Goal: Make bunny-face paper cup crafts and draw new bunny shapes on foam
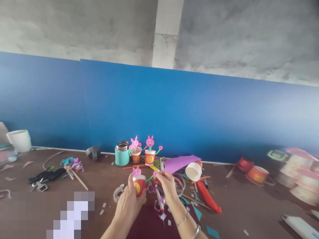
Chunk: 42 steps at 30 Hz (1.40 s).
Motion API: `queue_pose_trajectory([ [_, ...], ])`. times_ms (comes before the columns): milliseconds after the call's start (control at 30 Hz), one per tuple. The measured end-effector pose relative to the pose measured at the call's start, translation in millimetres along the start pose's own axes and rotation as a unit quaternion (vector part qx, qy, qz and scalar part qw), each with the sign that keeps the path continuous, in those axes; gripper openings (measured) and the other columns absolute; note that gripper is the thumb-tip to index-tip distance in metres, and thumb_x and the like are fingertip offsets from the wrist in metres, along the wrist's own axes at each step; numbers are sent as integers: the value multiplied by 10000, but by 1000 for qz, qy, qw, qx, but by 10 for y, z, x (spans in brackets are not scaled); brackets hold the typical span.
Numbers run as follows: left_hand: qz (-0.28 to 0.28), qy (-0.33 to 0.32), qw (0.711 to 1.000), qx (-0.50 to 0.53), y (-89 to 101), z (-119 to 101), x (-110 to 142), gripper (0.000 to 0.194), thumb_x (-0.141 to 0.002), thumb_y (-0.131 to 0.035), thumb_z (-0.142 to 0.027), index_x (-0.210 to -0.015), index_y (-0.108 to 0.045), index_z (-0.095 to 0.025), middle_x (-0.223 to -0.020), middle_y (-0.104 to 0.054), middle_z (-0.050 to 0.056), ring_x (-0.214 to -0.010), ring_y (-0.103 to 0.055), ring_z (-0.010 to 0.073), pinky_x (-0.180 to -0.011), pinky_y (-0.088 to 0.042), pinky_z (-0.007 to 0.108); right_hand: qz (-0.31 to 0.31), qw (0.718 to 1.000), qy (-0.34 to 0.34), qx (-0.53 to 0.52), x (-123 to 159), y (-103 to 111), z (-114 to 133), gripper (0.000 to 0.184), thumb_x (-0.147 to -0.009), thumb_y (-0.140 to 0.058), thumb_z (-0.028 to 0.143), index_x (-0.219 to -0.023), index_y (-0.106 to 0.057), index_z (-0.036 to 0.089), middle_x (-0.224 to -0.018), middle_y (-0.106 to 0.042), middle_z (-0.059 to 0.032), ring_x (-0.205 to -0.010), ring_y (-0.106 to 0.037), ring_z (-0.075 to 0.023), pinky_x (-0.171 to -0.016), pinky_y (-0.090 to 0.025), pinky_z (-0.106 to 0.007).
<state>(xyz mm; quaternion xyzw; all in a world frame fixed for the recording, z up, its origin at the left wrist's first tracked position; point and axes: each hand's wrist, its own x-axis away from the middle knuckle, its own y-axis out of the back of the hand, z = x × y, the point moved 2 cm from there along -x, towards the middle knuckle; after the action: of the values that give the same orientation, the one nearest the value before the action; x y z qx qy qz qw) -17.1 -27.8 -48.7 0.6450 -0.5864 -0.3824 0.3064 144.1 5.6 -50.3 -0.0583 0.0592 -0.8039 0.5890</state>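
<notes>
A red paper cup (140, 184) with a yellow emblem is gripped in my left hand (128, 200). A pink paper animal face (136, 171) rises above its rim, partly behind my fingers. From the cup's right side a green stem reaches out to a small pink paper disc (155, 174), which the fingertips of my right hand (166, 184) pinch. Behind stand two similar cups with pink faces, the left cup (136, 155) and the right cup (150, 157), the latter with a pink disc on a green arm.
A teal flask (122, 154) stands left of the finished-looking cups. Purple paper (181, 163), a tipped white-mouthed cup (193, 171), a red pouch-like item (208, 198) and paper scraps lie at right. A tape roll (119, 193) is beside my left hand. Stacked cups (302, 179) stand far right.
</notes>
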Motion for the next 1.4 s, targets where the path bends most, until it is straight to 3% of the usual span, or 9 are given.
queue_pose_trajectory([
  [200, 7, 4, 1000, 10, -1, 4, 5, 718, -839, -437, -408, -1380, -141, -41, -962, -684, 181, -819, -668, 290, -675, -410, 306, 5, 1000, 8, 15, -33, 9, 11, 257, -607, -736, 379, -626, -606, 158, -572, -630, -9, -550, -561, -143, -526, -432, -241],
  [467, 4, 7, 1000, 15, -27, 1, 27, 717, -828, -459, -418, -1376, -171, -58, -1009, -667, 187, -845, -662, 288, -689, -409, 306, -11, 999, 22, 34, -68, 23, 35, 235, -587, -738, 321, -582, -566, 161, -505, -588, 19, -470, -503, -119, -465, -361, -230],
  [633, -4, 3, 1000, 24, -18, -22, 46, 697, -824, -469, -404, -1370, -196, -68, -1014, -662, 180, -843, -664, 283, -691, -420, 306, -10, 1000, 18, -3, -81, -1, 44, 271, -566, -736, 287, -738, -553, 186, -573, -594, 43, -489, -509, -119, -461, -369, -228],
  [733, -35, -19, 999, 26, -46, -14, 55, 656, -830, -459, -385, -1360, -222, -80, -1053, -638, 180, -858, -657, 288, -688, -442, 324, 8, 1000, 11, -25, -85, -4, 80, 341, -548, -732, 245, -843, -571, 188, -584, -589, 51, -489, -515, -120, -467, -369, -231],
  [900, -129, -67, 987, 69, -158, 40, 44, 658, -788, -503, -280, -1356, -230, -91, -1221, -514, 205, -1016, -593, 291, -749, -482, 356, 41, 998, 5, -43, -89, 24, 195, 321, -521, -726, 190, -821, -613, 186, -590, -603, 42, -539, -547, -131, -507, -384, -232],
  [1033, -170, -81, 975, 121, -195, 76, 15, 676, -776, -524, -267, -1360, -241, -81, -1148, -513, 177, -1043, -566, 286, -818, -483, 400, 70, 996, -1, -48, -90, 45, 261, 310, -525, -750, 214, -819, -660, 174, -643, -649, 10, -640, -596, -157, -599, -433, -247],
  [1233, -135, -125, 968, 172, -166, 71, 24, 488, -782, -538, -270, -1252, -434, -187, -1018, -515, 77, -926, -598, 235, -795, -504, 379, 96, 994, -28, -42, -47, 91, 316, 268, -544, -777, 316, -727, -698, 137, -625, -661, -24, -564, -571, -145, -548, -410, -249],
  [1400, -140, -177, 951, 212, -132, 37, 28, 426, -796, -544, -277, -1205, -454, -196, -1075, -519, 101, -993, -575, 251, -830, -499, 399, 88, 996, -19, -30, -4, 140, 431, 258, -526, -804, 322, -682, -704, 142, -607, -656, -11, -563, -557, -132, -546, -396, -232],
])
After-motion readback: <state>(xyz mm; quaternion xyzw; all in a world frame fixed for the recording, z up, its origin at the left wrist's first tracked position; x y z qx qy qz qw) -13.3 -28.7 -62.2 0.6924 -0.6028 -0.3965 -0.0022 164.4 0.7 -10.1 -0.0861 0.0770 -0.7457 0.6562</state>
